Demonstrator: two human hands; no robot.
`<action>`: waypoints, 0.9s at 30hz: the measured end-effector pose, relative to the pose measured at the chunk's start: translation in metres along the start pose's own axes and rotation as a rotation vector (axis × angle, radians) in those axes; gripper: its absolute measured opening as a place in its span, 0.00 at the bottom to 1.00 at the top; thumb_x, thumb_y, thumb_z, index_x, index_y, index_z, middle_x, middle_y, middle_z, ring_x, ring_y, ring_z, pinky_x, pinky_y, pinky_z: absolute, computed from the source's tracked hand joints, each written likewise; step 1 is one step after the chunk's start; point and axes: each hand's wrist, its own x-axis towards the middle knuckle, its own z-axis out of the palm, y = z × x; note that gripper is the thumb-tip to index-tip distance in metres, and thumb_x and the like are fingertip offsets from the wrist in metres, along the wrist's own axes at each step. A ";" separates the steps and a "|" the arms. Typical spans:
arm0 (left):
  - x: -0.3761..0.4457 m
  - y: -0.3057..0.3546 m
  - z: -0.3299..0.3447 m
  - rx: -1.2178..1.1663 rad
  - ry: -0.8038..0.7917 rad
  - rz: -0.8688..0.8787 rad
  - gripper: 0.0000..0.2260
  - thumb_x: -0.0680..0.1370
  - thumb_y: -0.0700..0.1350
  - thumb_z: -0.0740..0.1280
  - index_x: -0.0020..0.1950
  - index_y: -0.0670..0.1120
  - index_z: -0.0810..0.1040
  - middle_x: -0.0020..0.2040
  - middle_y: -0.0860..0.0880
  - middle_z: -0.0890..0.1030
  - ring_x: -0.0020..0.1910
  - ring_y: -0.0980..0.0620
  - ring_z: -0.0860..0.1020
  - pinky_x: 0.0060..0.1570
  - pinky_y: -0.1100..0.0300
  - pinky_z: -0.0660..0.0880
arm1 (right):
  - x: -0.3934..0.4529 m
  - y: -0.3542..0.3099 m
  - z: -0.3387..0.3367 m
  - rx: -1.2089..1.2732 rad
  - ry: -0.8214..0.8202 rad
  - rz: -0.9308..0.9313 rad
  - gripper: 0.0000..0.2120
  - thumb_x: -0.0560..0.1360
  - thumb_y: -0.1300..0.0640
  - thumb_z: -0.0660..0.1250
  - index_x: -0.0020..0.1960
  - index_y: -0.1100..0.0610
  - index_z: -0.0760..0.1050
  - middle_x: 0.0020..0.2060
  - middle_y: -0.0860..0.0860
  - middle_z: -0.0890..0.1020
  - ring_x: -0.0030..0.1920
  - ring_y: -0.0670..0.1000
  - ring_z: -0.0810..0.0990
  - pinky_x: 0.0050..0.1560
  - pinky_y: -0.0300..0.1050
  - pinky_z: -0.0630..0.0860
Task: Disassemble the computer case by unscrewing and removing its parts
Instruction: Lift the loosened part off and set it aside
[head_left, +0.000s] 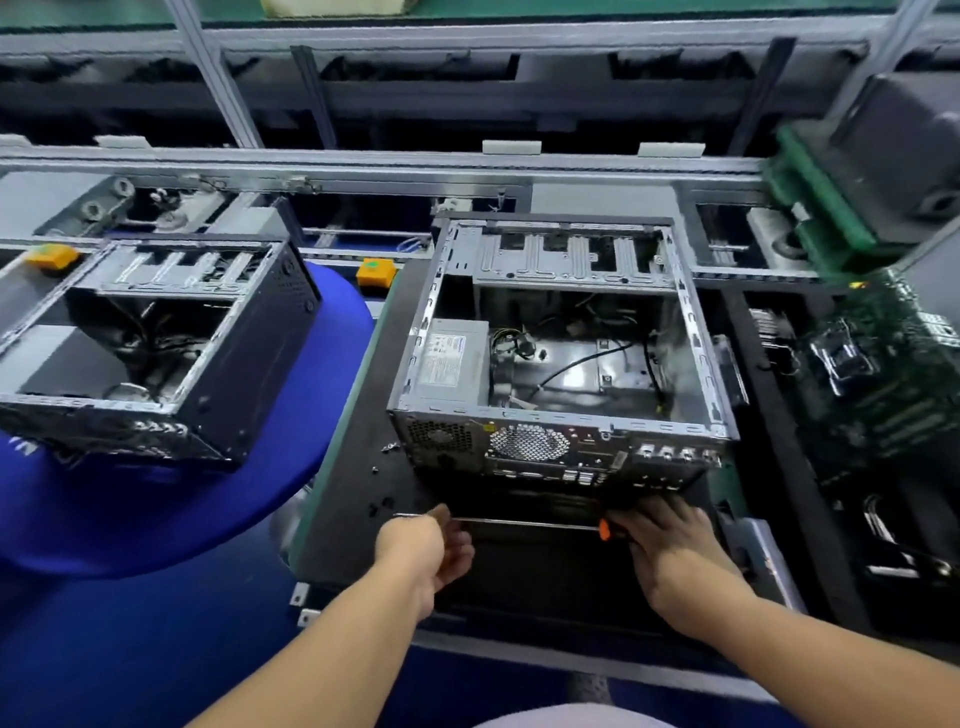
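The computer case (561, 358) sits open-topped at the centre of the dark mat (358, 467), rear panel facing the person at 6 o'clock, presumably so the back screws are within easy reach. Both hands are low, just in front of that panel, and a long screwdriver (524, 524) lies crosswise between them. The right hand (670, 545) is at 4 o'clock from the case, fingers curled round the orange handle end; the left hand (431, 545), at 7 o'clock, pinches the thin shaft near its tip, most likely steadying it while the grip is sorted out. The tip points to 9 o'clock, away from any screw, so no fastener is being turned right now, I'd say. Inside, the power supply (454, 361) is in place at the case's 9 o'clock side, with loose cables beside it. A few small screws (387, 448) lie on the mat near the rear corner. A second open case (156, 338) rests well apart at 9 o'clock
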 end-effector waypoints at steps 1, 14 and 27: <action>0.000 0.002 0.000 0.035 0.018 -0.002 0.10 0.85 0.39 0.62 0.49 0.38 0.80 0.34 0.41 0.79 0.31 0.44 0.77 0.25 0.58 0.80 | 0.000 -0.001 -0.001 -0.001 0.005 0.004 0.23 0.67 0.60 0.78 0.61 0.49 0.82 0.53 0.50 0.82 0.51 0.60 0.79 0.47 0.55 0.77; -0.011 0.008 -0.012 -0.011 0.089 0.211 0.14 0.85 0.47 0.63 0.46 0.38 0.79 0.31 0.45 0.77 0.25 0.49 0.74 0.23 0.60 0.70 | 0.011 -0.034 -0.054 0.373 0.110 -0.337 0.19 0.74 0.58 0.70 0.65 0.50 0.78 0.58 0.44 0.76 0.56 0.48 0.78 0.58 0.44 0.77; -0.062 0.088 0.060 -0.345 -0.152 0.136 0.17 0.80 0.54 0.74 0.62 0.44 0.84 0.52 0.42 0.88 0.46 0.42 0.88 0.38 0.51 0.84 | 0.242 -0.108 -0.098 0.833 -0.255 0.151 0.49 0.69 0.32 0.75 0.80 0.51 0.56 0.73 0.56 0.69 0.70 0.59 0.72 0.69 0.58 0.72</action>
